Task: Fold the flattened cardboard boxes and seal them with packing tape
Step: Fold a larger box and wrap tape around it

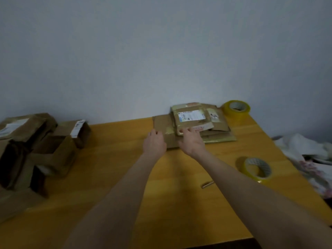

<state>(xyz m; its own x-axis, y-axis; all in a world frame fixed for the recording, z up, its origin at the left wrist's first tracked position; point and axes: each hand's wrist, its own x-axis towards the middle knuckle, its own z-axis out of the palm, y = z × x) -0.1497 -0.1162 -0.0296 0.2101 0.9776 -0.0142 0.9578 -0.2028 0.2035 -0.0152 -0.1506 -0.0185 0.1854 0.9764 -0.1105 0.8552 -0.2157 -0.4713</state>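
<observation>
Stack of flattened cardboard boxes (197, 121), logged at the far edge of the bench (116, 159), against the wall. Right hand (192, 139): fingers stretched out flat on the top piece's near edge, clasping nothing. Left hand (155, 141): at the lower sheet's near-left corner; we could not tell whether it gripped. We judged that one piece should be lifted alone, the rest pinned down, then brought to the bare bench beside the near tape roll (256, 169).

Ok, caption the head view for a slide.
Left hand and right hand on the box stack; two tape rolls nearby.
</observation>
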